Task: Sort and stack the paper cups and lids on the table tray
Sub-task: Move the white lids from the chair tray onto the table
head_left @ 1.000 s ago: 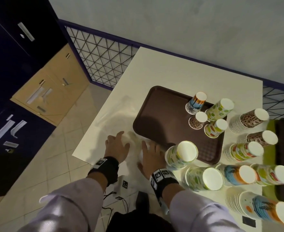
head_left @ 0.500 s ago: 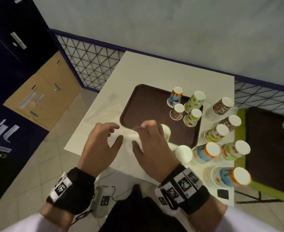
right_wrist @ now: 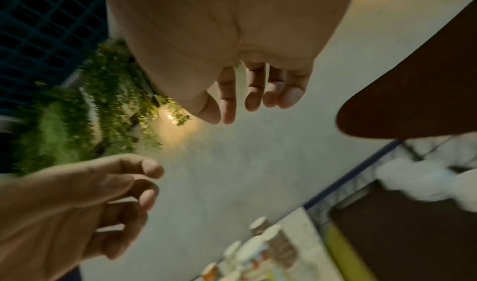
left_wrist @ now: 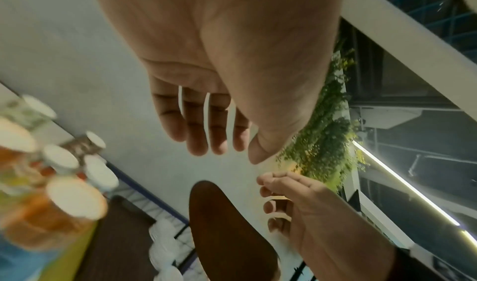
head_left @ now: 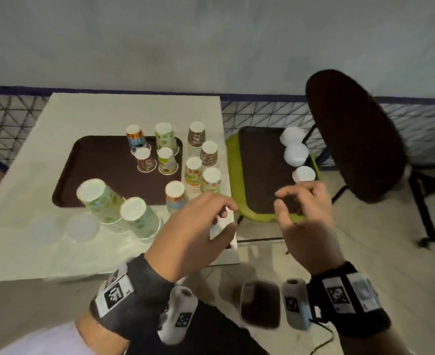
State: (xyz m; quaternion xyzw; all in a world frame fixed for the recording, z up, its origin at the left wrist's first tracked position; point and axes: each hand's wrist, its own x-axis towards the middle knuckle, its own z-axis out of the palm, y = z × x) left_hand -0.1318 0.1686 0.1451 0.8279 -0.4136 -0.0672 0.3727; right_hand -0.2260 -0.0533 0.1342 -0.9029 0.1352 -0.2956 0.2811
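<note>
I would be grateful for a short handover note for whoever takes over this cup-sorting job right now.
Left hand: empty, fingers loosely curled, in the air over the table's near right corner.
Right hand: empty, loosely curled, raised over the second tray on the green seat.
Done: four inverted cup stacks stand on the table tray.
Left: more inverted stacks stand on the table, right of and in front of that tray; two flat lids lie at the near left; three white lid piles sit on the second tray.
</note>
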